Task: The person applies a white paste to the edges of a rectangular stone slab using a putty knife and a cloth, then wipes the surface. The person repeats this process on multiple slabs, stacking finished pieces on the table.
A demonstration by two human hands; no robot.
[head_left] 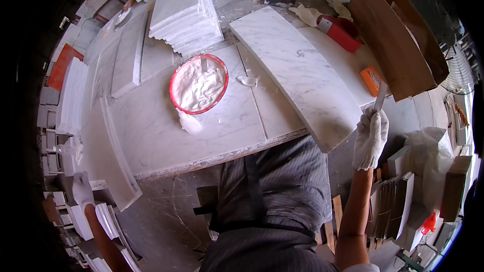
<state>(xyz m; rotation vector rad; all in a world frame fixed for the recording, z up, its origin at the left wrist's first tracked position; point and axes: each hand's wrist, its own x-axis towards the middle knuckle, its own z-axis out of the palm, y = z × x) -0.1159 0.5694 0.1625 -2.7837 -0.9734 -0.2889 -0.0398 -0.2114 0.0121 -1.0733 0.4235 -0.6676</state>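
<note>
My right hand [371, 138], in a white knit glove, is closed round a putty knife [380, 96] whose flat metal blade points up. It is just right of the near end of a thick white marble slab [302, 70], which lies slantwise and overhangs the table edge. Far to the left, my gloved left hand [83, 190] reaches out beside a long narrow marble strip [113, 156], its fingers stretched and apparently holding nothing. A red-rimmed bowl [227, 78] of white paste stands mid-table with another blade stuck in it. White paste [189, 122] has dripped by the bowl.
Stacked marble slabs [184, 7] stand at the back. At right are a cardboard box [398, 35], a red container [340, 32], a small orange box [371, 79] and a fan [459, 68]. Another person's hand [129, 4] shows at the far left.
</note>
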